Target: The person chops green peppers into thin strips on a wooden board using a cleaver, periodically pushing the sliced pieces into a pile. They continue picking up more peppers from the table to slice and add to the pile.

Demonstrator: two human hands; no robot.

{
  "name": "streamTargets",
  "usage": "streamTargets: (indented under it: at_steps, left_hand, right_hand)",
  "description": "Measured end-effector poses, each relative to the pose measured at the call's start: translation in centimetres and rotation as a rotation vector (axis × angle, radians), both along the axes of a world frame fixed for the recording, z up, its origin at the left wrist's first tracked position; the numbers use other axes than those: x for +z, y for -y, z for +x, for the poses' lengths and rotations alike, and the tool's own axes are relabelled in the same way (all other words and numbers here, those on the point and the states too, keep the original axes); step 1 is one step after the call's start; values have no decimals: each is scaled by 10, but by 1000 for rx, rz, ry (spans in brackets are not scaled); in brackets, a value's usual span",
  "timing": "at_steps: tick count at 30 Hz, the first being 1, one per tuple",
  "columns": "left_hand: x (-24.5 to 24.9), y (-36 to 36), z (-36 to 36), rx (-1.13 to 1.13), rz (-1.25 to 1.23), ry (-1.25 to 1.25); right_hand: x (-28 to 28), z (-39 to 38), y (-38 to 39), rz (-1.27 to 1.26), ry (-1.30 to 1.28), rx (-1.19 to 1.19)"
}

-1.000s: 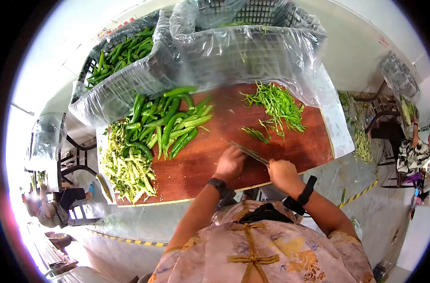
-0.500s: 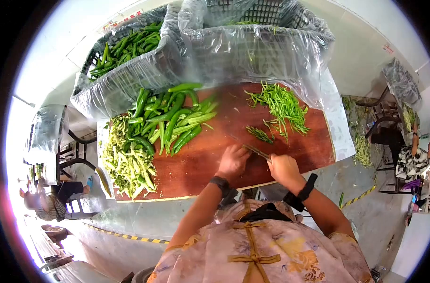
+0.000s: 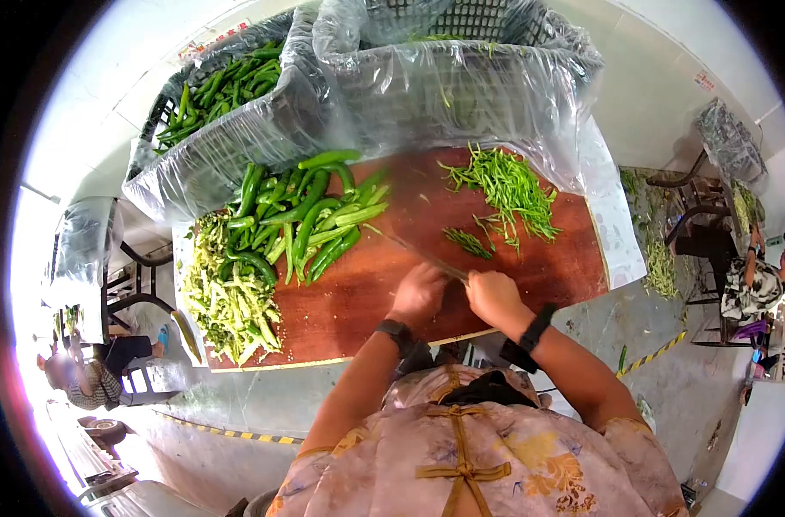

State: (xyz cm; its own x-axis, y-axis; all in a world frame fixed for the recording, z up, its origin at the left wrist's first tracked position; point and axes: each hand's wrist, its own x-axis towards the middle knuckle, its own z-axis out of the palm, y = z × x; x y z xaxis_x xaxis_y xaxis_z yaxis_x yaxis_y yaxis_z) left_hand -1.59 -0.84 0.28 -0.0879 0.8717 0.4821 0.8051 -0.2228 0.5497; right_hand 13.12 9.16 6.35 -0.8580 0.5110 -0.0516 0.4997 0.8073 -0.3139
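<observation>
Here, our right hand (image 3: 493, 297) is clenched round the handle of a knife (image 3: 423, 256). From that grip the blade runs up and to the left, low across the red-brown cutting board (image 3: 358, 306). Our left hand (image 3: 418, 295) sits just beside the blade on its near side, fingers curled down onto the wood. Whether that grip pins anything we cannot tell, since the hand hides what is under it. The heap of whole green peppers (image 3: 310, 215) lies beyond the knife tip, up and to the left, so it is nearer our left hand than our right. Most of the peppers have their long axes slanting roughly as the blade does. Only bare board lies between that hand and the heap. On the far side of the blade sits a small bunch of cut strips (image 3: 468, 243), with a bigger pile of strips (image 3: 504, 185) behind it. Pale trimmings (image 3: 224, 297) cover the board's left end. Two plastic-lined crates stand on the desk (image 3: 618, 233) behind the board: the left crate (image 3: 263, 142) holds peppers, and the right crate (image 3: 461, 90) looks nearly bare.
</observation>
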Motion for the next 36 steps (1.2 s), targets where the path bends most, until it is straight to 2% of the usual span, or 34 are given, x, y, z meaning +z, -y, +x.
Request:
streamTargets:
  at_steps: [2, 4, 5, 7, 11, 17, 24, 26, 29, 30, 33, 36]
  left_hand:
    - [-2, -2, -5, -23, -30, 25]
    - [4, 0, -5, 38, 47, -109]
    - [6, 1, -4, 36, 43, -105]
    - [9, 3, 0, 108, 39, -169]
    - [13, 1, -2, 91, 22, -118]
    - [16, 8, -3, 26, 4, -52]
    - [12, 9, -5, 13, 31, -71]
    - [11, 6, -6, 12, 34, -108]
    - [15, 7, -4, -14, 41, -31]
    - [14, 9, -5, -23, 3, -28]
    - [13, 7, -7, -26, -19, -55]
    - [9, 11, -4, -25, -8, -70]
  right_hand:
    - [-7, -23, -9, 34, -27, -1]
    - [-9, -36, -16, 47, -9, -27]
    - [-8, -31, -18, 61, -115, -28]
    - [4, -17, -17, 27, -66, -73]
    - [24, 21, 5, -17, 67, -64]
    - [29, 40, 17, -21, 103, -93]
    - [25, 37, 16, -18, 111, -56]
    - [20, 27, 18, 0, 80, -53]
    - [4, -3, 11, 7, -22, -45]
    - [3, -10, 8, 12, 16, -41]
    - [-1, -20, -1, 73, -7, -113]
    - [7, -12, -9, 4, -42, -147]
